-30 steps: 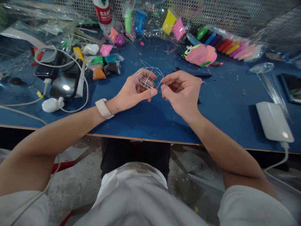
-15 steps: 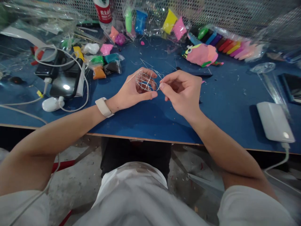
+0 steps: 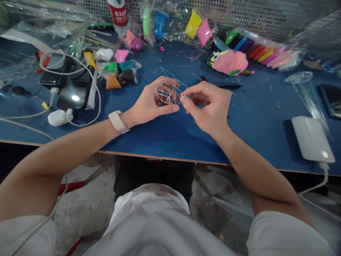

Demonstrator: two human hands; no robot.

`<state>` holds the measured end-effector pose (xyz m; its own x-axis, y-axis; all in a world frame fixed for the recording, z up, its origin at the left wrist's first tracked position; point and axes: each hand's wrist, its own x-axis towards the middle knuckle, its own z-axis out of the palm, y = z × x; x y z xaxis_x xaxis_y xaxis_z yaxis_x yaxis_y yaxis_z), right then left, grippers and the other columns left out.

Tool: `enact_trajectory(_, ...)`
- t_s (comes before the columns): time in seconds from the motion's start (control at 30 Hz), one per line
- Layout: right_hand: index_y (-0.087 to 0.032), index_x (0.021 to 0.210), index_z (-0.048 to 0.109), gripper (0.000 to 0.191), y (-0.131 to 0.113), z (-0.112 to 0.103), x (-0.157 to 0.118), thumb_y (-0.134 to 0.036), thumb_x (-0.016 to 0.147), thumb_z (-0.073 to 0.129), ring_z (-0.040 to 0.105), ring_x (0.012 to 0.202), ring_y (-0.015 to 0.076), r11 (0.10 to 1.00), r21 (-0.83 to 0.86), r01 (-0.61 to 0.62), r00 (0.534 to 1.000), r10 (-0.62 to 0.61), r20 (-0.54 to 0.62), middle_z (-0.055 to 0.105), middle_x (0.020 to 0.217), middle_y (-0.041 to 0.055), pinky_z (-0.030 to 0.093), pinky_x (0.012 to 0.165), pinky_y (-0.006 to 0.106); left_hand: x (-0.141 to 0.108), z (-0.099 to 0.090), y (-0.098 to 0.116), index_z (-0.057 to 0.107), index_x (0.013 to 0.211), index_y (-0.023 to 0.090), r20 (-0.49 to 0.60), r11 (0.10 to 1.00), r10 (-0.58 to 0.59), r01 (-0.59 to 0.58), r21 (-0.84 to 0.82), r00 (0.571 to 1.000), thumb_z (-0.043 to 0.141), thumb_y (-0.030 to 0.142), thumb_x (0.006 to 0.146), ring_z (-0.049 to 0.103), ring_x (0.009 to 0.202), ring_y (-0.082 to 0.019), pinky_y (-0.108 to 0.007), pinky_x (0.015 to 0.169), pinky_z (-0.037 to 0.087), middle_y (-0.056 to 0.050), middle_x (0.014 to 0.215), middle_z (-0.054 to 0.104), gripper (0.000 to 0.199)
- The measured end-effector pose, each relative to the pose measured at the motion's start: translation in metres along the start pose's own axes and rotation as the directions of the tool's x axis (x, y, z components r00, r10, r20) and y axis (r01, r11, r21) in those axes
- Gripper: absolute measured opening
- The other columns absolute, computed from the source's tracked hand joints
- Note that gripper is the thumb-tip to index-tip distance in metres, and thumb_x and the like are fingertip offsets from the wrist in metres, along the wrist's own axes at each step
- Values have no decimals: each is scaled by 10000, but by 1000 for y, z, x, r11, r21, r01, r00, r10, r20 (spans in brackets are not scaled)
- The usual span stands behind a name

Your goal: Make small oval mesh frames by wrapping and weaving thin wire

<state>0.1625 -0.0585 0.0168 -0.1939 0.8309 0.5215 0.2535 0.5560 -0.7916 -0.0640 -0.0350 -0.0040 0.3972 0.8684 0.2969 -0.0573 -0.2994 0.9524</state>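
Observation:
A small round frame of silvery wire [image 3: 165,94] is cupped in my left hand [image 3: 153,101], the fingers curled behind it and the thumb below. Thin strands cross inside its ring, and a loop bulges out on the right. My right hand [image 3: 210,106] pinches that wire loop at its right side between thumb and forefinger. The exact end of the strand is too fine to make out. Loose wire ends stick up beyond the left fingertips. Behind my right hand lies a pink clay figure [image 3: 230,61] with a googly eye.
Clay packets [image 3: 113,81] sit at the left near a phone [image 3: 74,90] and a looped white cable. A bottle [image 3: 119,16] stands at the back. Coloured clay sticks [image 3: 262,53] lie back right; a white power bank [image 3: 311,138] rests near the right front edge.
The wire frame has turned slightly in my left hand. My right hand's fingers have shifted a little along the loop, with a wider gap behind the pinch.

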Motion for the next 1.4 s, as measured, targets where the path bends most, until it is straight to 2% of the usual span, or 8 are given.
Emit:
enact_trajectory(0.17, -335, 965, 857, 136, 1, -2, 0, -445, 1026, 907, 683, 684, 194, 1000, -11, -4, 1000, 4, -7, 806, 954, 13, 647, 688, 414, -1, -1, 1, 686, 1327, 206, 11, 1000, -16, 17, -19, 1000, 1088, 660, 791, 790, 1017, -237, -404, 911, 656, -53, 1093, 720, 809)
enact_trajectory(0.3, -327, 969, 872, 167, -1, -5, 1, -476, 1034, 912, 688, 656, 176, 999, 32, -9, 999, 7, 35, 820, 997, 21, 643, 667, 408, -2, -2, 3, 671, 1363, 196, 39, 1000, -23, 23, -11, 999, 1049, 695, 830, 797, 988, -225, -432, 921, 665, -60, 1114, 728, 822)
enact_trajectory(0.47, -309, 978, 860, 380, -1, -6, 5, -682, 977, 932, 647, 583, 158, 989, 102, -104, 991, 94, 98, 818, 978, 27, 590, 532, 384, -1, -2, 1, 689, 1363, 189, 35, 999, -39, 40, -32, 999, 1036, 717, 835, 817, 950, -243, -456, 917, 672, -63, 1078, 736, 824)
enact_trajectory(0.6, -303, 960, 822, 499, 5, -6, 9, -792, 927, 923, 661, 629, 165, 987, 120, -104, 987, 88, 132, 810, 938, 18, 631, 564, 373, -1, -1, -5, 684, 1419, 212, 28, 994, -63, 66, -83, 998, 1052, 698, 820, 830, 990, -263, -453, 925, 675, -53, 1062, 746, 855)
enact_trajectory(0.7, -306, 943, 814, 497, 9, -5, 11, -793, 934, 913, 650, 659, 173, 992, 101, -78, 991, 65, 119, 794, 893, 12, 630, 604, 370, 0, 0, -10, 654, 1458, 254, 8, 989, -78, 78, -128, 997, 1080, 674, 789, 832, 942, -244, -422, 882, 680, -19, 1016, 753, 898)
enact_trajectory(0.87, -309, 954, 816, 475, 9, -4, 11, -776, 949, 907, 619, 641, 175, 993, 74, -87, 994, 81, 76, 769, 853, 17, 571, 582, 365, 0, 0, -11, 621, 1392, 266, -46, 982, -105, 96, -164, 993, 1083, 643, 803, 852, 880, -216, -354, 822, 682, -9, 997, 804, 838)
enact_trajectory(1.17, -319, 989, 779, 471, 14, 0, 10, -771, 952, 905, 618, 584, 149, 984, 133, -122, 992, 118, 42, 799, 911, 1, 558, 520, 342, -2, 1, -5, 590, 1257, 269, -15, 958, -106, 98, -269, 994, 1092, 460, 810, 898, 1113, -264, -381, 991, 710, -23, 1075, 868, 699)
enact_trajectory(1.4, -310, 957, 802, 483, 11, 3, 10, -779, 937, 919, 619, 566, 128, 974, 193, -116, 992, 103, 74, 820, 939, 5, 573, 477, 320, 0, 3, -16, 632, 1265, 265, -43, 979, -73, 63, -195, 996, 1106, 615, 780, 888, 1091, -269, -402, 951, 732, -3, 1022, 805, 763)
